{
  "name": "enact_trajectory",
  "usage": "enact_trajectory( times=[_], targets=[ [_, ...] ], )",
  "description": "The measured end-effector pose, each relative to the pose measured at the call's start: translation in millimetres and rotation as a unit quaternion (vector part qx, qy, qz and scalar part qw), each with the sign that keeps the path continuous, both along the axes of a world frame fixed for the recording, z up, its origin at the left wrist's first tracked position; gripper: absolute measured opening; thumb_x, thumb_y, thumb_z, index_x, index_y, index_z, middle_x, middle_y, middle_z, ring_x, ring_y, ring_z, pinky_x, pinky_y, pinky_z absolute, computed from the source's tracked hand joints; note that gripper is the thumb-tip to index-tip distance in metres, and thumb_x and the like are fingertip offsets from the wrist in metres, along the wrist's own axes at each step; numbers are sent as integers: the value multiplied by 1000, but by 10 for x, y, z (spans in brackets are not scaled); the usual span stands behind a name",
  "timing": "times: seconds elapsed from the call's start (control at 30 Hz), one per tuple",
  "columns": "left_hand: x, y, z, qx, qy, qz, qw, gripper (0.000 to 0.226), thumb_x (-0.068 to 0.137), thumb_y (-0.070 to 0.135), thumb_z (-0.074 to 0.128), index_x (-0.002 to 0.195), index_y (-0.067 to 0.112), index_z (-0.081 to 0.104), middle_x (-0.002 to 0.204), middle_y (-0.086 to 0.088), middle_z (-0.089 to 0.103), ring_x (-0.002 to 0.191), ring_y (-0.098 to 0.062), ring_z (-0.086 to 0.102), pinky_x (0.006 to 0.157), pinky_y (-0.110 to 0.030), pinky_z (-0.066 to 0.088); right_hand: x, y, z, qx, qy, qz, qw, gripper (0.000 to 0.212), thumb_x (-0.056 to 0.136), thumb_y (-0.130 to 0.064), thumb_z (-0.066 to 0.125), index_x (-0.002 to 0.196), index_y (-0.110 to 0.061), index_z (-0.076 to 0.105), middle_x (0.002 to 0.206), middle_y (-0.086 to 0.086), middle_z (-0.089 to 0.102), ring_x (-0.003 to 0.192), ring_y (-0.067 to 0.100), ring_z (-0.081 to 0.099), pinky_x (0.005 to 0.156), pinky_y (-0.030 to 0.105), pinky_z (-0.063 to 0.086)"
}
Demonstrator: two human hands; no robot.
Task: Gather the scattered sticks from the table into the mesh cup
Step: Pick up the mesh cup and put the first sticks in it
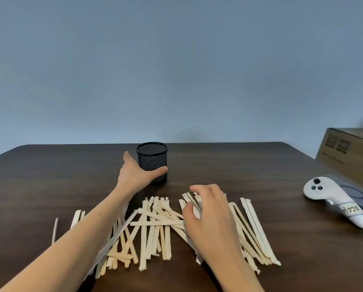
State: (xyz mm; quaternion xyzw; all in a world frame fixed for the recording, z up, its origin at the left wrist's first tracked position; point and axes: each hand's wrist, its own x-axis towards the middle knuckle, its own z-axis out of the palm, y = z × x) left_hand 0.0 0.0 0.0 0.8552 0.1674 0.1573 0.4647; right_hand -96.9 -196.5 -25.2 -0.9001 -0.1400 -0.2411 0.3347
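Sticks lie scattered across the near half of the dark wooden table, pale and flat, many crossing one another in a loose heap; one thin stick lies apart at the far left of the spread; a pair of longer white ones runs along the right edge of the heap. The mesh cup stands upright beyond the sticks, near the middle of the table, black and seemingly empty as far as I can see through its rim. My left hand reaches forward and wraps around the cup's lower part; the thumb presses across its front, the fingers go round the far side, so I have the cup in a wide grasp. My right hand rests palm down over the right part of the heap; its fingers are curled loosely and touch the sticks beneath them, though I cannot tell whether any stick is actually pinched. To the right a white controller lies on the table, well apart from the sticks; a cardboard box sits behind it.
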Motion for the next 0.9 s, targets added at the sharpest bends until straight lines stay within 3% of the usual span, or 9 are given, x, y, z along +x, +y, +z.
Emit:
enact_trajectory(
  times=[0.07, 0.23, 0.33, 0.4, 0.5, 0.6, 0.7, 0.8, 0.9],
  targets=[
    [82, -59, -18, -17, -24, 13, 1000, 138, 75, 46, 95, 171, 6, 4, 168, -20, 44, 152, -40, 47, 117, -49, 45, 7, 4, 24, -5, -19, -8, 1000, 30, 94, -30, 52, 123, -28, 56, 117, -16, 49, 109, 2, 45, 74, 15, 35],
    [63, -156, 33, -19, -42, 27, 999, 110, 74, 37, 97, 160, 5, 37, 153, -16, 59, 141, -36, 57, 111, -46, 50, 28, 4, 31, -12, -21, 11, 1000, 29, 95, -30, 51, 123, -29, 57, 115, -16, 49, 108, 2, 47, 77, 14, 40],
    [-142, -203, 233, 11, -72, 8, 997, 88, 75, 31, 95, 148, 6, 53, 134, -9, 67, 125, -29, 63, 96, -38, 51, -11, -44, 111, 34, 0, 22, 999, 25, 95, -31, 52, 120, -32, 58, 113, -19, 51, 108, 0, 48, 75, 8, 37],
    [-311, -228, 329, 13, -87, -23, 996, 78, 76, 29, 95, 141, 10, 56, 122, -2, 65, 115, -25, 64, 89, -35, 49, -26, -157, 182, 38, 13, 0, 999, 24, 95, -34, 51, 118, -33, 59, 112, -20, 51, 108, 0, 48, 73, 11, 38],
    [-547, -251, 389, 27, -88, -89, 992, 76, 72, 34, 97, 133, 18, 55, 118, 3, 68, 105, -16, 68, 81, -28, 51, -44, -477, 352, -70, 21, -98, 993, 37, 96, -46, 45, 127, -30, 55, 122, -12, 51, 114, 8, 47, 79, 23, 41],
    [-706, -272, 344, 19, -84, -135, 987, 80, 62, 44, 97, 128, 24, 56, 117, 10, 71, 104, -5, 68, 78, -24, 52, -40, -729, 485, -241, 103, -195, 945, 65, 93, -67, 33, 129, -16, 52, 126, 3, 52, 116, 21, 49, 85, 33, 43],
    [-794, -254, 222, 26, -79, -164, 983, 79, 63, 42, 98, 129, 25, 59, 117, 10, 73, 106, -6, 70, 77, -19, 52, -15, -792, 450, -301, 198, -200, 911, 86, 84, -79, 32, 130, -10, 53, 127, 9, 52, 118, 25, 51, 86, 37, 42],
    [-845, -214, 137, 42, -73, -179, 980, 76, 64, 39, 99, 129, 27, 60, 117, 9, 75, 104, -1, 69, 77, -16, 49, -10, -777, 383, -311, 242, -179, 901, 80, 82, -79, 39, 126, -15, 57, 127, 9, 52, 115, 26, 52, 79, 36, 40],
    [-856, -129, 96, 47, -76, -181, 979, 68, 71, 29, 97, 128, 29, 61, 111, 10, 78, 100, -1, 73, 79, -16, 50, 10, -755, 391, -304, 234, -186, 904, 55, 92, -60, 46, 125, -17, 56, 126, 9, 53, 111, 26, 58, 74, 35, 39]
  ],
)
